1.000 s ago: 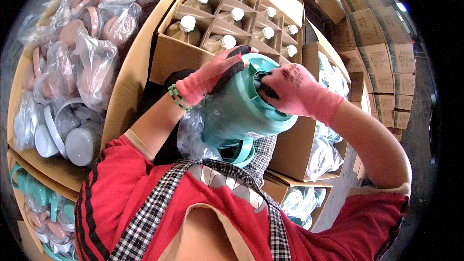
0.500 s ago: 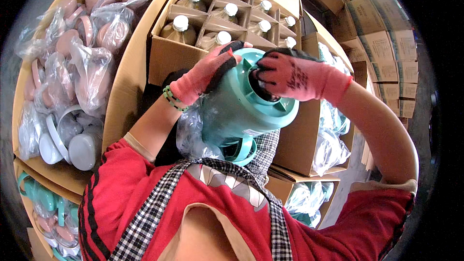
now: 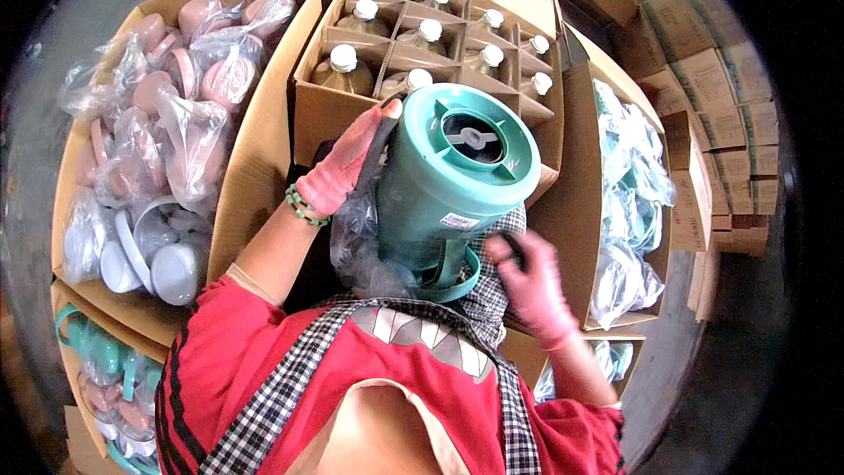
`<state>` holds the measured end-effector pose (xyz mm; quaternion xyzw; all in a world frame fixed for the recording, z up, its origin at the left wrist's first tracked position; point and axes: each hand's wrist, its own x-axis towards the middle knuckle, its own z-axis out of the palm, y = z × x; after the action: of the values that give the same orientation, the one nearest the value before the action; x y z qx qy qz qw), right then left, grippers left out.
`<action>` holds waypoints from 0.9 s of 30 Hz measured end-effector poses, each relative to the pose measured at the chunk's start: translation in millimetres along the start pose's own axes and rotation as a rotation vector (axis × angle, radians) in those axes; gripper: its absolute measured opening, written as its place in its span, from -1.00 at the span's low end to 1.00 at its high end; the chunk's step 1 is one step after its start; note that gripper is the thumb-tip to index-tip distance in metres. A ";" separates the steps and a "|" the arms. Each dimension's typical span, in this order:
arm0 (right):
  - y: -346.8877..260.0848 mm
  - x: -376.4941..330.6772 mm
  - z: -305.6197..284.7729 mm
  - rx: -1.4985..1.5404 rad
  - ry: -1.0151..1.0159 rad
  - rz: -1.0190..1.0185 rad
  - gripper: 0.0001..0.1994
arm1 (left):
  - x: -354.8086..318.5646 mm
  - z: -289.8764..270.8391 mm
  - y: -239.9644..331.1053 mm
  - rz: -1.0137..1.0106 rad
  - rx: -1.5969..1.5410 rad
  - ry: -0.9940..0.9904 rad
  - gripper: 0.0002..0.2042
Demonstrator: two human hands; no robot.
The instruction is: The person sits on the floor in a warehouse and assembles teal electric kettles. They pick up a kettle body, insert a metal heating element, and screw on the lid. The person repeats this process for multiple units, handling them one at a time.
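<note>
Head view: the left hand (image 3: 338,178), in a pink glove, lies flat and nearly open against the upper left side of a teal plastic jug (image 3: 444,193), its fingertips reaching the rim of the jug's lid beside a dark handle (image 3: 376,151). The jug stands tilted between the two hands, close to the person's chest, with crumpled clear plastic wrap (image 3: 356,251) just below the left hand. The right hand (image 3: 530,286), also gloved in pink and blurred, is low at the jug's right, fingers curled near its base; whether it grips anything cannot be told. Beyond the left hand sits a cardboard box of white-capped bottles (image 3: 422,44); farther to its left, bagged pink lids (image 3: 185,114).
</note>
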<state>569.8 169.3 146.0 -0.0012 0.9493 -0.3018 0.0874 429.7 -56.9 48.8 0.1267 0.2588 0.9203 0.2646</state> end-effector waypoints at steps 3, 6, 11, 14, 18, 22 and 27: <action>-7.1 -6.6 48.9 0.359 -0.228 0.161 -0.62 | -17.3 20.9 7.3 0.144 0.912 0.136 -0.61; -1.3 -3.0 59.0 0.535 -0.090 0.098 -0.72 | -47.7 36.2 4.8 0.213 1.815 0.167 -0.58; 20.2 -26.4 53.4 0.569 -0.016 0.042 -0.76 | -80.6 -1.6 26.6 -0.039 2.253 0.106 -0.57; 31.3 -39.4 49.4 0.724 0.044 0.133 -0.75 | -70.6 -32.5 120.3 0.356 1.699 0.639 -0.78; 62.9 -42.6 57.4 0.728 0.010 0.165 -0.72 | -105.7 10.2 326.0 0.825 1.691 0.790 -0.77; 28.5 -27.4 65.2 0.813 -0.013 0.084 -0.74 | -115.8 105.7 402.1 1.220 1.765 0.724 -0.73; 5.8 -12.8 73.7 0.700 -0.095 0.058 -0.74 | -27.4 179.8 233.3 1.447 1.578 0.589 -0.61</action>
<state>595.0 132.5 85.6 0.0417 0.7828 -0.6061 0.1348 420.7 -167.8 322.9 0.1573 0.6897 0.4289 -0.5619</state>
